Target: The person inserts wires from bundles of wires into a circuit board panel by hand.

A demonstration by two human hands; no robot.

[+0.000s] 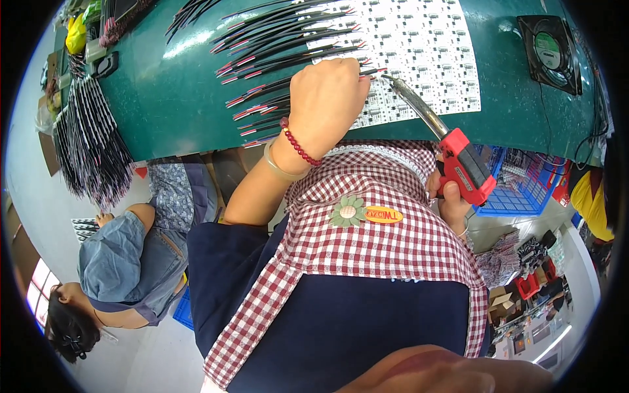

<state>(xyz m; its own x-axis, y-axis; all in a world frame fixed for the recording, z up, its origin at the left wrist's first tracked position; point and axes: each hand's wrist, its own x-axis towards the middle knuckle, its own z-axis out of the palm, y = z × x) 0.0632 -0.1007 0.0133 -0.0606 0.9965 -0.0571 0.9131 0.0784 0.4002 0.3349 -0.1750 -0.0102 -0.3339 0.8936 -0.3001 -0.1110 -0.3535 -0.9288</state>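
Note:
My left hand (329, 95) is closed in a pinch over the sheet of circuit boards (436, 49). From its fingertips sticks the red-tipped end of a thin black cable (373, 71). My right hand (453, 204), lower and to the right, wraps the handle of a red and black soldering gun (465, 169). The gun's metal barrel slants up and left, its tip close to the cable end; whether they touch I cannot tell. Rows of black cables (262, 59) with red and white wire ends lie across the sheet's left side and beyond it.
A black fan (549, 54) stands at the far right of the green table (164, 85). A thick bundle of cables (95, 141) hangs over the left edge. Below the right edge sits a blue basket (517, 187). At left, another person (121, 262) works.

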